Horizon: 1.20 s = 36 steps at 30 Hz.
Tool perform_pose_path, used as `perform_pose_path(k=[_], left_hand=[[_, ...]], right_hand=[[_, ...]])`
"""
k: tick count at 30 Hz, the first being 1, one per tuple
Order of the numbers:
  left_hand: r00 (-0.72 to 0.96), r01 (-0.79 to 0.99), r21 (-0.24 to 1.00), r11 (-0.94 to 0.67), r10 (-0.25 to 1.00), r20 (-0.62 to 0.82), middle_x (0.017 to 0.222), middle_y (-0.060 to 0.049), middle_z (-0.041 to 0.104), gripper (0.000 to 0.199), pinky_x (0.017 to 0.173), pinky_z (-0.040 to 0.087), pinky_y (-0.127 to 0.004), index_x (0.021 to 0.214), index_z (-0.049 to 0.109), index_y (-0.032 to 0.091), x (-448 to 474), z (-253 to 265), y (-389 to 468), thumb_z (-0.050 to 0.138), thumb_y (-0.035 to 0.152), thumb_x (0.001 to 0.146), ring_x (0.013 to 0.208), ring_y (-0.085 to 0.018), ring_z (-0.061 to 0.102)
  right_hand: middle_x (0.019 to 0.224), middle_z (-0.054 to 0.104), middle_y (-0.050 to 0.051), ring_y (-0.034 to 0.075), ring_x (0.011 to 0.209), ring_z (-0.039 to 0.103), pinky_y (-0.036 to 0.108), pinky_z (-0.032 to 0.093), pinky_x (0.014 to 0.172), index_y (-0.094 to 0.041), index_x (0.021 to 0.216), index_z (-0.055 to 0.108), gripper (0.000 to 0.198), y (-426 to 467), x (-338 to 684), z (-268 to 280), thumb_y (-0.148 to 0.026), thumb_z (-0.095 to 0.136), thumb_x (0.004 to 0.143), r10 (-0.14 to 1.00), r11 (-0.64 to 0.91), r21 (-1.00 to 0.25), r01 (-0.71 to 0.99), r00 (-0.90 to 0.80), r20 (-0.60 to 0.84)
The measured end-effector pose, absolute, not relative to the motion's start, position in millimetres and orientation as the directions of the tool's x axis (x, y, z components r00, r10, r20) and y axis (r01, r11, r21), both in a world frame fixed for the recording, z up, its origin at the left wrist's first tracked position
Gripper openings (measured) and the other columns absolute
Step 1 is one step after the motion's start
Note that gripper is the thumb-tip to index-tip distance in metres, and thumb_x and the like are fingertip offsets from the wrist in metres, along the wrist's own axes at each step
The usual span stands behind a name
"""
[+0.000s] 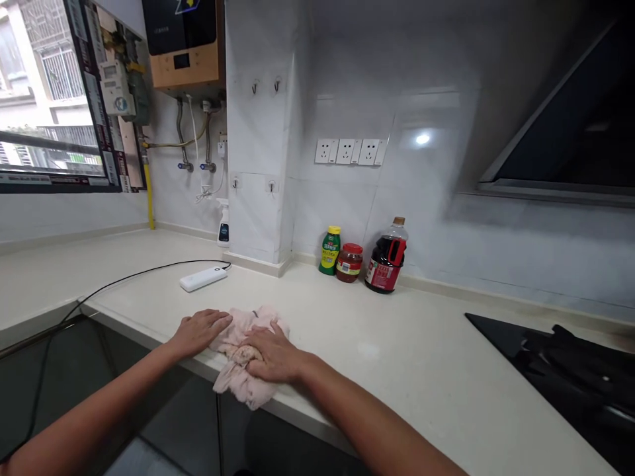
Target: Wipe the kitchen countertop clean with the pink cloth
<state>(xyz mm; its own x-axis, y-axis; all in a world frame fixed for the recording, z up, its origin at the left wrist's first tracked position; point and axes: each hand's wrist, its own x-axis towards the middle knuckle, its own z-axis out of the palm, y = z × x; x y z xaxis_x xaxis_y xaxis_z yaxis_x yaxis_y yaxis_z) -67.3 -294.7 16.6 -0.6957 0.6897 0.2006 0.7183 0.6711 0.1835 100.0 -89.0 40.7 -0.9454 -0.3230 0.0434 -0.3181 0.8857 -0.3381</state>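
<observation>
A pale pink cloth [244,383] lies bunched at the front edge of the white countertop [397,357], with part of it hanging over the edge. My right hand [275,354] grips the crumpled middle of the cloth, its fingers bent over the folds and pressing down. Beside it, my left hand [201,330] rests flat with stretched fingers on the left part of the cloth. A dark mark shows near the cloth's far side.
Behind my hands lies a white power bank [203,279] with a black cable [143,270] running off the counter. Against the wall stand a green bottle [329,251], a red-lidded jar [349,263] and a big dark sauce bottle [385,258]. A black gas stove [570,377] is at right.
</observation>
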Motion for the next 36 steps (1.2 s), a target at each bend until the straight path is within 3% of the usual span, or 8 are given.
perform_pose_path(k=[4, 8, 12, 16, 23, 29, 33, 36], left_hand=[[-0.713, 0.694, 0.155, 0.703, 0.641, 0.283, 0.146, -0.007, 0.060, 0.049, 0.106, 0.038, -0.055, 0.136, 0.062, 0.038, -57, 11, -288, 0.037, 0.055, 0.097, 0.139, -0.031, 0.046], [-0.756, 0.641, 0.211, 0.738, 0.560, 0.338, 0.144, -0.008, 0.062, 0.051, 0.105, 0.041, -0.056, 0.134, 0.063, 0.037, -54, 9, -286, 0.031, 0.057, 0.100, 0.136, -0.030, 0.050], [-0.758, 0.634, 0.213, 0.743, 0.543, 0.361, 0.141, -0.007, 0.064, 0.052, 0.105, 0.043, -0.055, 0.124, 0.069, 0.036, -54, 10, -286, 0.034, 0.064, 0.097, 0.134, -0.031, 0.053], [-0.762, 0.624, 0.191, 0.758, 0.535, 0.365, 0.144, -0.007, 0.062, 0.054, 0.109, 0.042, -0.055, 0.124, 0.068, 0.038, -50, 9, -286, 0.033, 0.068, 0.096, 0.138, -0.030, 0.050], [-0.730, 0.669, 0.164, 0.725, 0.600, 0.327, 0.153, -0.012, 0.052, 0.062, 0.112, 0.035, -0.061, 0.136, 0.061, 0.033, -50, 9, -285, 0.031, 0.069, 0.097, 0.144, -0.033, 0.042], [-0.716, 0.693, 0.190, 0.695, 0.631, 0.300, 0.156, -0.006, 0.049, 0.058, 0.118, 0.028, -0.058, 0.140, 0.057, 0.038, -58, 5, -283, 0.037, 0.069, 0.096, 0.149, -0.032, 0.035], [-0.726, 0.686, 0.238, 0.688, 0.622, 0.294, 0.160, -0.007, 0.044, 0.061, 0.118, 0.028, -0.057, 0.145, 0.052, 0.037, -59, 6, -284, 0.034, 0.069, 0.097, 0.150, -0.031, 0.034], [-0.750, 0.660, 0.263, 0.704, 0.595, 0.290, 0.161, -0.007, 0.043, 0.063, 0.117, 0.031, -0.055, 0.147, 0.050, 0.038, -60, 8, -284, 0.029, 0.071, 0.097, 0.149, -0.031, 0.036]], right_hand=[[0.150, 0.051, -0.003, 0.023, 0.143, 0.037, 0.052, 0.008, 0.123, -0.035, 0.139, 0.059, 0.048, -29, 102, 47, -0.036, 0.050, 0.092, -0.167, 0.930, -0.322, -0.179, -0.984, 0.065], [0.154, 0.047, 0.002, 0.030, 0.142, 0.038, 0.061, 0.014, 0.119, -0.031, 0.141, 0.059, 0.050, 68, 139, 56, -0.038, 0.037, 0.097, 0.208, 0.945, -0.270, 0.184, -0.976, 0.063], [0.152, 0.048, 0.014, 0.042, 0.138, 0.041, 0.072, 0.018, 0.112, -0.025, 0.147, 0.053, 0.061, 155, 215, 59, -0.052, 0.030, 0.098, 0.577, 0.805, -0.211, 0.554, -0.814, 0.066], [0.148, 0.051, 0.019, 0.048, 0.134, 0.044, 0.076, 0.021, 0.109, -0.025, 0.146, 0.055, 0.073, 197, 292, 41, -0.067, 0.034, 0.090, 0.746, 0.663, -0.169, 0.729, -0.663, 0.063], [0.157, 0.040, 0.013, 0.037, 0.146, 0.033, 0.065, 0.027, 0.116, -0.022, 0.152, 0.047, 0.089, 194, 380, -35, -0.072, 0.021, 0.083, 0.774, 0.632, -0.036, 0.774, -0.629, 0.075], [0.165, 0.023, 0.012, 0.040, 0.151, 0.021, 0.071, 0.019, 0.117, -0.016, 0.159, 0.033, 0.084, 155, 331, 9, -0.060, 0.022, 0.088, 0.761, 0.625, -0.111, 0.773, -0.635, -0.135], [0.166, 0.021, 0.010, 0.041, 0.152, 0.015, 0.075, 0.010, 0.116, -0.022, 0.163, 0.021, 0.083, 91, 228, 43, -0.065, 0.034, 0.093, 0.599, 0.767, -0.204, 0.609, -0.793, -0.114], [0.167, 0.017, 0.008, 0.037, 0.153, 0.012, 0.074, 0.005, 0.117, -0.024, 0.164, 0.017, 0.088, 18, 154, 49, -0.069, 0.044, 0.093, 0.350, 0.892, -0.279, 0.357, -0.934, -0.076]])
